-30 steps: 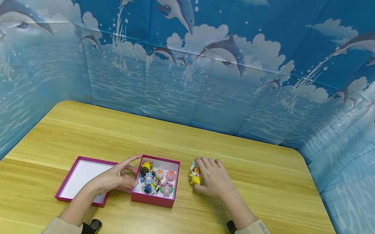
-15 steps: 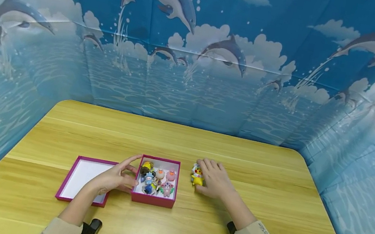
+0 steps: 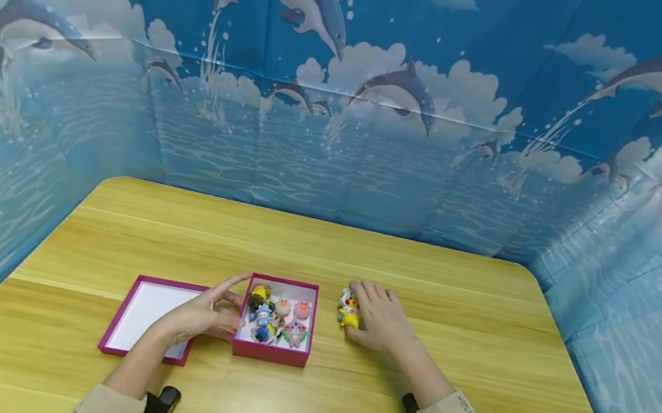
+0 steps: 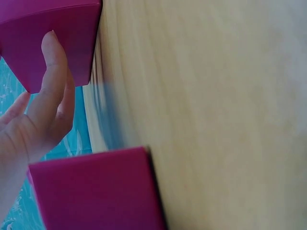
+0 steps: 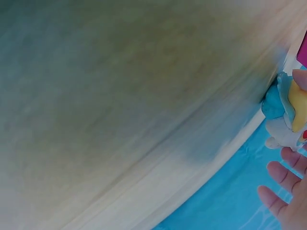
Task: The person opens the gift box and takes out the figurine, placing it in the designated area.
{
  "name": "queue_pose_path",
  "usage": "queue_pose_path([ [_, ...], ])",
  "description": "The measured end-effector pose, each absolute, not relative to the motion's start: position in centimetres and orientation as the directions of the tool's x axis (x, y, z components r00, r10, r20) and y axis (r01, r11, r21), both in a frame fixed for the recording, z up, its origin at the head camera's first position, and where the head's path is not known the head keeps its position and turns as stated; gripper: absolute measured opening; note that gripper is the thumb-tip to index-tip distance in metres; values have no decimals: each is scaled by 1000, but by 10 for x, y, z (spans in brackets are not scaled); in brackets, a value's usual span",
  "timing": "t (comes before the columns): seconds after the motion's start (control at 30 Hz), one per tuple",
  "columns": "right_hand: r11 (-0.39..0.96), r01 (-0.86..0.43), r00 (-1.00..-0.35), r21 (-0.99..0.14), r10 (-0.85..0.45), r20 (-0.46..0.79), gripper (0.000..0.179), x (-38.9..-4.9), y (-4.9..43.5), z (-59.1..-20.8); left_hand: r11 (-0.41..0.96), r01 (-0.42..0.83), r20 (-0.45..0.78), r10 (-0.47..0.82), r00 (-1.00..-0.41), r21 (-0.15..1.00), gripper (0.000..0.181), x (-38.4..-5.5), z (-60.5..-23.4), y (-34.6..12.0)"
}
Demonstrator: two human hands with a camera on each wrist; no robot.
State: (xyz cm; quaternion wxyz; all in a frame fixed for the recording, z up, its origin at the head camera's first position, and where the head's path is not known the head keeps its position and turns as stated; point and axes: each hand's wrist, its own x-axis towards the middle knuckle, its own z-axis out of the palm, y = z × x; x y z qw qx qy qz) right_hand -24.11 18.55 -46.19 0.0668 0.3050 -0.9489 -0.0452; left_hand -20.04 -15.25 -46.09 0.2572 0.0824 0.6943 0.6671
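A yellow Pikachu figurine (image 3: 350, 311) with a white cap stands on the table right of the box. My right hand (image 3: 379, 316) holds it between thumb and fingers from its right side. In the right wrist view the figurine (image 5: 283, 108) shows a teal back, while the other fingers spread apart from it. My left hand (image 3: 206, 312) rests its straight fingers and thumb against the left side of the open magenta box (image 3: 269, 353). Inside the box lie several small toy figures (image 3: 265, 314), among them a pink one (image 3: 294, 334) at the front right.
The magenta box lid (image 3: 152, 315) lies white inside up on the wood table (image 3: 443, 285), left of the box and partly under the left forearm. A blue dolphin curtain (image 3: 341, 149) hangs behind the table and along both sides.
The right hand and the Pikachu figurine have shifted slightly to the right, and the figurine has turned a little. The left hand and the box stay where they were.
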Motion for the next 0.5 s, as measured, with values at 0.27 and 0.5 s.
queue_pose_path([
  [0.27, 814, -566, -809, 129, -579, 101, 78, -241, 185, -460, 106, -224, -248, 454, -856, 969, 82, -201, -460, -153],
  [0.5, 831, -547, -821, 99, -556, 130, 81, -242, 176, -446, 98, -230, -249, 454, -855, 968, 82, -202, -461, -153],
])
